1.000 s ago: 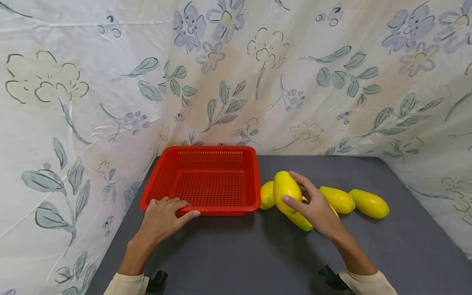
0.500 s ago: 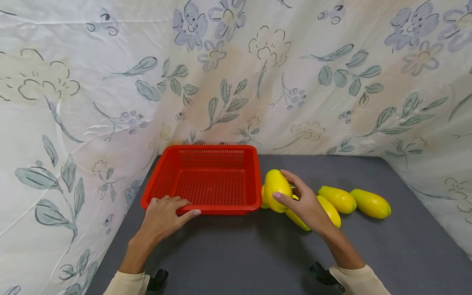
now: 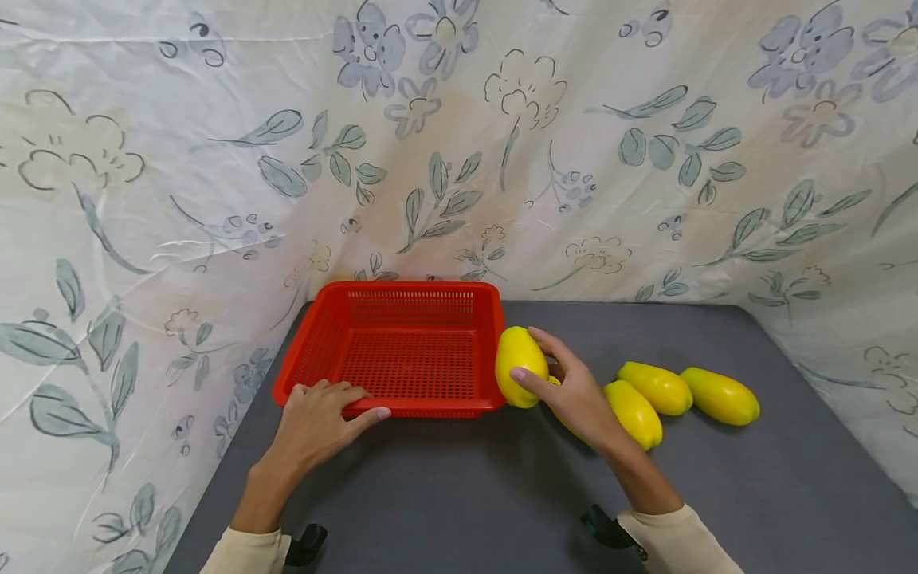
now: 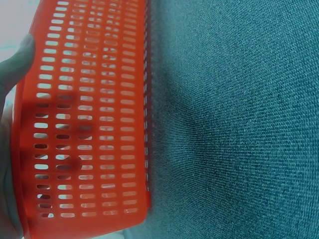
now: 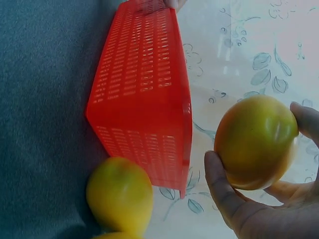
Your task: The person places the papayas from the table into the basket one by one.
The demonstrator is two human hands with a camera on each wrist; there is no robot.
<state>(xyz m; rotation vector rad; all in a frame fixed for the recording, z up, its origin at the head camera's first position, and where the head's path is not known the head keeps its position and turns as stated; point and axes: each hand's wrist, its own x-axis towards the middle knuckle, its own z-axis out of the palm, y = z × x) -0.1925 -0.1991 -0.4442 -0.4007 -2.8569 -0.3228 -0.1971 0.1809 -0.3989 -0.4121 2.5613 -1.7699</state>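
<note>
A red plastic basket with slotted walls stands on the grey table, nothing inside it. My left hand grips its near rim at the left, fingers over the edge and thumb along the outside. My right hand holds a smooth yellow mango between thumb and fingers, upright beside the basket's right wall. In the right wrist view that mango hangs clear of the table, higher than the rim. Another yellow mango lies below it near the basket's corner, mostly hidden by the hand in the head view.
More mangoes lie to the right on the grey tabletop: one near the right forearm, one behind it and one farthest right. A floral cloth hangs behind and along both sides of the table.
My right hand has carried the mango leftward, from above the other mangoes to the basket's right edge. My left hand has stayed on the rim, and the basket is in the same place.
</note>
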